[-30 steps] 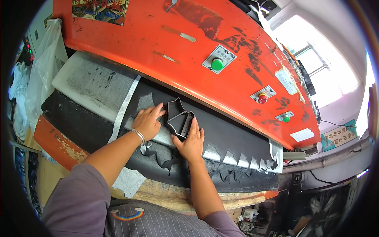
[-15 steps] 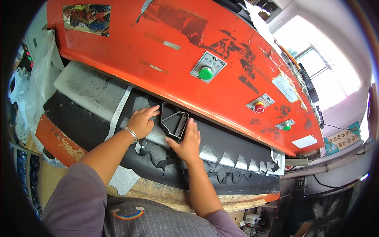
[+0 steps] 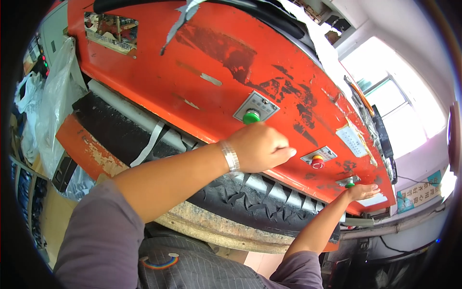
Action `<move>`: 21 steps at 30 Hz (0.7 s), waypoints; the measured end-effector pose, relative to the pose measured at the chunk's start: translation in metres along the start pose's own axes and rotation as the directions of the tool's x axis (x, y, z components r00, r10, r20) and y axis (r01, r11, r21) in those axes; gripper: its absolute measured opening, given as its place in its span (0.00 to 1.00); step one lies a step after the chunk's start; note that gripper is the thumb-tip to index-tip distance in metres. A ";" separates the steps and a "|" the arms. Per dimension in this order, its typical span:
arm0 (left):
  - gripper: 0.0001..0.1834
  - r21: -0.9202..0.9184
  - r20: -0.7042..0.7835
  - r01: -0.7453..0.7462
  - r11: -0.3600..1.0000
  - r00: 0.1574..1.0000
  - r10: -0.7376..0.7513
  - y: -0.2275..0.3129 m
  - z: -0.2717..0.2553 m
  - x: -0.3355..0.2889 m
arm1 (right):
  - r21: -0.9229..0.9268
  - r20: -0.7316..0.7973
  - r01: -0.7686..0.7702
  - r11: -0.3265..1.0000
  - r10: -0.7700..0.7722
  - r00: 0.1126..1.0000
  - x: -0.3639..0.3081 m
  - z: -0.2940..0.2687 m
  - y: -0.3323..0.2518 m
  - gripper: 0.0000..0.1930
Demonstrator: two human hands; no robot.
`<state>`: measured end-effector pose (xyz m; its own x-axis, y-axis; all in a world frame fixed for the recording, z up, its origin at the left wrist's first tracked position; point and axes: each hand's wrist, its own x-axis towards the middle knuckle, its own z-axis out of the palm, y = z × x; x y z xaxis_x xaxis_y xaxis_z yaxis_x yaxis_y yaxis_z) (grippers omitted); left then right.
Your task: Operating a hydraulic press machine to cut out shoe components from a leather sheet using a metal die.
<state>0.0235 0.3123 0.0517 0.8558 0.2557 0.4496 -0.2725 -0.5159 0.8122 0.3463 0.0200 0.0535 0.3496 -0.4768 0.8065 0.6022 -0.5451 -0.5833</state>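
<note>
Nearest is a dark pinstriped apron point(image 3: 192, 262) with a rainbow patch point(image 3: 161, 263) on its front, flanked by two purple-grey sleeves point(image 3: 98, 236). Ahead of the apron runs the worn wooden front edge point(image 3: 211, 226) of the surface, with a chipped orange end piece point(image 3: 89, 151) at its left. Behind that edge lies black sheet material point(image 3: 240, 204), torn into pointed, curling flaps along its middle, with pale gaps between them; farther left a narrow pale strip point(image 3: 148, 144) lies across the dark layer.

The left forearm crosses above this material, a silvery bracelet point(image 3: 230, 156) around its wrist. The left hand point(image 3: 260, 147) is curled into a loose fist, thumb pointing right, just below a green button point(image 3: 251, 116) and overlapping its lower rim. The right hand point(image 3: 363, 191) is open, fingers stretched out to the right, at a smaller green button point(image 3: 350, 184). Whether either hand presses its button cannot be told. Both buttons sit on an orange-red machine panel point(image 3: 207, 113), with a red button point(image 3: 317, 162) between them.

A black roll point(image 3: 202, 7) rests on top of the panel. Beyond, at right, are a bright window point(image 3: 385, 94) and a wall sign point(image 3: 418, 195).
</note>
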 end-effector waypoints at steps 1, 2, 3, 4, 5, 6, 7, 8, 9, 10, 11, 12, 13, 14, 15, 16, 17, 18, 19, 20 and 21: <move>0.15 0.208 -0.056 -0.022 0.978 0.998 0.035 -0.011 0.005 0.014 | 0.015 0.009 0.002 1.000 -0.003 1.000 0.006 0.003 0.006 0.37; 0.18 0.414 -0.103 -0.032 0.910 0.991 0.082 -0.014 0.003 0.021 | 0.091 0.056 -0.122 0.988 0.117 0.992 0.010 0.005 0.008 0.38; 0.18 0.424 -0.119 -0.028 0.905 0.989 0.086 -0.017 0.006 0.016 | 0.159 0.112 -0.246 0.956 0.230 0.967 0.013 0.006 0.011 0.40; 0.19 0.459 -0.071 0.020 0.888 0.997 0.015 -0.018 0.013 0.006 | 0.136 0.203 -0.224 0.965 0.194 0.960 -0.002 0.001 0.001 0.40; 0.20 0.481 -0.019 0.047 0.875 0.999 -0.043 -0.014 0.022 -0.003 | 0.156 0.227 -0.145 0.977 0.108 0.968 -0.005 -0.006 0.001 0.39; 0.20 0.395 -0.017 0.076 0.915 0.997 -0.075 -0.018 0.027 -0.018 | 0.180 0.271 -0.120 0.976 0.068 0.960 -0.011 -0.018 0.003 0.38; 0.20 0.311 -0.015 0.116 0.943 0.993 -0.117 -0.028 0.028 -0.040 | 0.207 0.323 -0.104 0.973 0.032 0.946 -0.034 -0.032 -0.013 0.37; 0.20 0.324 -0.029 0.154 0.934 0.988 -0.153 -0.035 0.029 -0.065 | 0.289 0.368 -0.153 0.945 0.038 0.929 -0.057 -0.043 -0.028 0.34; 0.20 0.329 -0.034 0.188 0.925 0.982 -0.188 -0.040 0.031 -0.092 | 0.356 0.409 -0.202 0.912 0.042 0.911 -0.079 -0.059 -0.041 0.30; 0.20 0.348 0.017 0.248 0.904 0.962 -0.271 -0.041 0.028 -0.120 | 0.338 0.545 -0.191 0.921 -0.026 0.838 -0.099 -0.079 -0.039 0.28; 0.20 0.366 0.070 0.303 0.880 0.934 -0.351 -0.041 0.025 -0.146 | 0.320 0.664 -0.174 0.931 -0.090 0.742 -0.121 -0.100 -0.038 0.27; 0.19 0.396 0.095 0.381 0.835 0.888 -0.450 -0.041 0.024 -0.169 | 0.232 0.830 -0.441 0.867 0.059 0.554 -0.149 -0.122 -0.061 0.23; 0.18 0.422 0.132 0.430 0.798 0.841 -0.524 -0.036 0.026 -0.186 | 0.191 0.911 -0.223 0.956 -0.088 0.403 -0.167 -0.143 -0.035 0.22; 0.18 0.425 0.120 0.445 0.788 0.836 -0.536 -0.037 0.031 -0.211 | 0.371 0.899 -0.031 0.928 -0.351 0.262 -0.191 -0.164 -0.064 0.21; 0.18 0.491 0.133 0.384 0.782 0.854 -0.503 -0.041 0.037 -0.236 | 0.453 0.891 -0.049 0.890 -0.451 0.060 -0.209 -0.181 -0.096 0.24; 0.18 0.552 0.152 0.319 0.770 0.870 -0.470 -0.043 0.041 -0.251 | 0.504 0.851 -0.079 0.860 -0.510 -0.125 -0.225 -0.196 -0.124 0.27; 0.18 0.551 0.141 0.326 0.769 0.871 -0.471 -0.045 0.042 -0.257 | 0.546 0.781 -0.178 0.819 -0.574 -0.246 -0.238 -0.208 -0.151 0.28; 0.18 0.564 0.102 0.302 0.769 0.898 -0.427 -0.046 0.046 -0.260 | 0.645 0.683 -0.124 0.754 -0.642 -0.348 -0.255 -0.215 -0.157 0.33; 0.18 0.577 0.063 0.284 0.766 0.919 -0.389 -0.044 0.050 -0.266 | 0.673 0.662 -0.146 0.725 -0.679 -0.318 -0.271 -0.229 -0.167 0.29; 0.17 0.588 0.052 0.301 0.750 0.912 -0.407 -0.038 0.050 -0.266 | 0.654 0.714 -0.011 0.756 -0.623 -0.319 -0.284 -0.242 -0.172 0.28; 0.17 0.583 0.055 0.296 0.757 0.915 -0.400 -0.037 0.051 -0.265 | 0.621 0.765 0.124 0.774 -0.564 -0.310 -0.293 -0.252 -0.173 0.27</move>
<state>-0.1711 0.2220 -0.1166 0.9160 0.3956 0.0663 0.3034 -0.7915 0.5306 -0.0413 0.0802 -0.1060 0.1010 0.9830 0.1531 0.9552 -0.0528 -0.2912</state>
